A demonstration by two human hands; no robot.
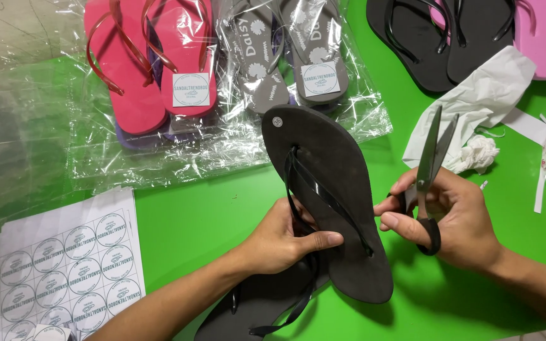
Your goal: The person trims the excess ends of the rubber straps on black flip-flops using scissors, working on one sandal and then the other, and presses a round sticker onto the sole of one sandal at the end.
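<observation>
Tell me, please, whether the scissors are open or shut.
Shut: the scissors in the right hand show both blades together, pointing up.

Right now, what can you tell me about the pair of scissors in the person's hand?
The scissors have long, plain metal blades and black handle loops. The right hand holds them, fingers through the loops, blades pointing up and away, slightly parted at the tips and cutting nothing. They hang above the green table, just right of the black flip-flop that the left hand grips, and in front of crumpled white paper.
</observation>
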